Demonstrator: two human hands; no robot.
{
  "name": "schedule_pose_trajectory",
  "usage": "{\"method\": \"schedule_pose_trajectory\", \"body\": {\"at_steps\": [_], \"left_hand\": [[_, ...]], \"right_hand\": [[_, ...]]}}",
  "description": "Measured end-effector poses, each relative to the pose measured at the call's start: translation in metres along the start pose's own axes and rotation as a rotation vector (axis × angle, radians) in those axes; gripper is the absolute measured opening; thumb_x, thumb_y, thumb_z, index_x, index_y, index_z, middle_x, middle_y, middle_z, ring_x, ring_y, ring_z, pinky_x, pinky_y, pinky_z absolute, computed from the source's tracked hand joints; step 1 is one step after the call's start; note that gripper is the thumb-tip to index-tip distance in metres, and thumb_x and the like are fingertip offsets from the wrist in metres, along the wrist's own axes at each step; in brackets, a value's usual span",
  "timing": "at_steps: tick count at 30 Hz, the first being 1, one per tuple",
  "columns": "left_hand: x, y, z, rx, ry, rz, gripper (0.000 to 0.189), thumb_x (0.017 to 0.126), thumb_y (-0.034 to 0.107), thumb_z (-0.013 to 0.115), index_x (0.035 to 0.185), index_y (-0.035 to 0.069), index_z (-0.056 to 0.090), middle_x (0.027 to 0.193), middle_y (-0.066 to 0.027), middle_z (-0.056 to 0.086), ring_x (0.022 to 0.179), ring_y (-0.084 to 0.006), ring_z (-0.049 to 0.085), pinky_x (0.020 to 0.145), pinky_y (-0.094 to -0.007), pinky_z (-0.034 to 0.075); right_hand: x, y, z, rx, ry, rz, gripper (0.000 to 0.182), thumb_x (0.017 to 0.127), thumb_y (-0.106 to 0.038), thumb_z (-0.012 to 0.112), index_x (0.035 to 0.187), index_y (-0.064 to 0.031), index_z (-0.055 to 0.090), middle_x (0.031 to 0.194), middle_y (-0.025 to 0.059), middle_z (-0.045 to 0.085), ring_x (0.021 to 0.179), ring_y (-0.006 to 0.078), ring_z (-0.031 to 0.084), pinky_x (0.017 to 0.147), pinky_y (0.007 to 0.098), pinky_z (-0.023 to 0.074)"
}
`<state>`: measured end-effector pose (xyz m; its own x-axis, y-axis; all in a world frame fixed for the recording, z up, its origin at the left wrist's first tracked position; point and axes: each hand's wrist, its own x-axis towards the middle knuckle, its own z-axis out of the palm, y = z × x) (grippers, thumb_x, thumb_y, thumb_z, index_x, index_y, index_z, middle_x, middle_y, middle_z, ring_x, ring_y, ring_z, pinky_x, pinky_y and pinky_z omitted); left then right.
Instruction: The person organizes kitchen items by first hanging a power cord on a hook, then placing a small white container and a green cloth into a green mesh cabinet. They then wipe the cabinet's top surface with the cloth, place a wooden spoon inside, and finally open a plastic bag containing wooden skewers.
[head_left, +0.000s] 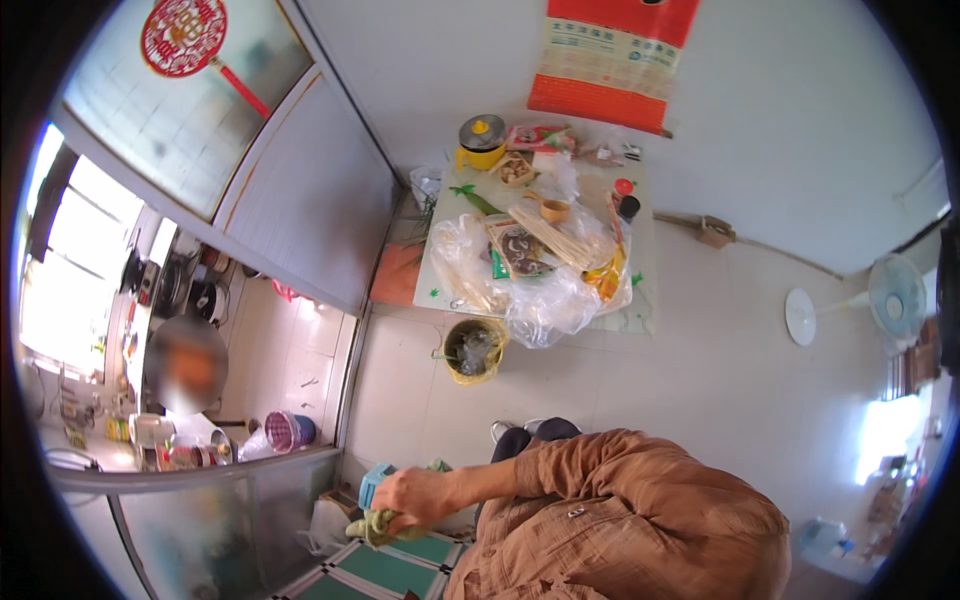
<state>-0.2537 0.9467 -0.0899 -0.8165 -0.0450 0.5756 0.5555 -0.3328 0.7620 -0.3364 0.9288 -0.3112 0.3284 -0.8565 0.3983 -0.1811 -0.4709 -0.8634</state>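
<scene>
My right hand reaches across my front to the lower left, its fingers closed on a crumpled green cloth. A light-blue object, perhaps plastic, touches or sits just behind the fingers; whether I grip it too, I cannot tell. Green panels in a white frame lie below the hand. Beside them are a white plastic bag and part of a cardboard box. My left hand is out of view. Farther ahead, a table holds a yellow pot, dried noodles, a wooden ladle and plastic bags.
A lined waste bin stands on the floor before the table. At left, a sliding-door frame borders a kitchen with pans and a purple basket. A standing fan is at right. A blurred patch hides something round in the kitchen.
</scene>
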Motion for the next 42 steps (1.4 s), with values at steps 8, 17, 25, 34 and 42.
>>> {"method": "schedule_pose_trajectory", "body": {"at_steps": [8,17,25,34,42], "left_hand": [[-0.035,0.006,-0.078,0.019,0.013,0.238,0.027,0.093,0.026,0.062,0.11,0.005,0.066,0.113,-0.0117,0.064,0.106,-0.0311,0.06,0.094,-0.0468,0.042],[-0.056,-0.132,-0.147,0.6,1.137,-0.206,0.056,0.101,0.038,0.051,0.138,-0.004,0.044,0.145,-0.0174,0.043,0.132,-0.0274,0.042,0.109,-0.0396,0.035],[-0.023,-0.188,-0.177,0.592,1.394,-0.371,0.035,0.097,0.019,0.056,0.126,0.0,0.05,0.12,-0.0092,0.055,0.111,-0.0183,0.052,0.096,-0.0318,0.041],[0.011,-0.265,-0.177,0.15,1.62,-0.573,0.01,0.093,0.009,0.059,0.103,0.009,0.059,0.1,-0.0016,0.06,0.085,-0.0133,0.056,0.073,-0.0286,0.042],[0.11,-0.305,-0.175,0.064,1.548,-0.692,0.008,0.096,0.006,0.056,0.102,0.002,0.059,0.102,-0.0082,0.062,0.087,-0.0163,0.061,0.076,-0.0283,0.048]], "right_hand": [[0.016,-0.002,-0.065,-0.175,0.337,0.252,0.041,0.084,-0.033,0.073,0.111,-0.0027,0.063,0.1,0.016,0.064,0.094,0.0358,0.063,0.082,0.0427,0.0507],[0.007,0.004,-0.076,-0.132,0.523,0.499,0.048,0.089,-0.034,0.063,0.121,-0.001,0.051,0.112,0.0212,0.062,0.105,0.0383,0.06,0.089,0.0444,0.0485],[-0.058,0.093,-0.197,-0.233,0.424,0.668,0.066,0.084,-0.037,0.065,0.137,-0.0039,0.042,0.102,0.0201,0.068,0.079,0.0336,0.068,0.072,0.0424,0.055],[-0.203,0.27,-0.42,-0.231,0.58,1.123,0.098,0.074,-0.037,0.074,0.148,0.0049,0.025,0.136,0.0326,0.049,0.125,0.0407,0.051,0.104,0.0436,0.0427],[-0.234,0.365,-0.477,-0.307,0.562,1.322,0.089,0.075,-0.035,0.072,0.144,0.0052,0.032,0.133,0.027,0.055,0.121,0.0393,0.055,0.102,0.0444,0.044]]}}
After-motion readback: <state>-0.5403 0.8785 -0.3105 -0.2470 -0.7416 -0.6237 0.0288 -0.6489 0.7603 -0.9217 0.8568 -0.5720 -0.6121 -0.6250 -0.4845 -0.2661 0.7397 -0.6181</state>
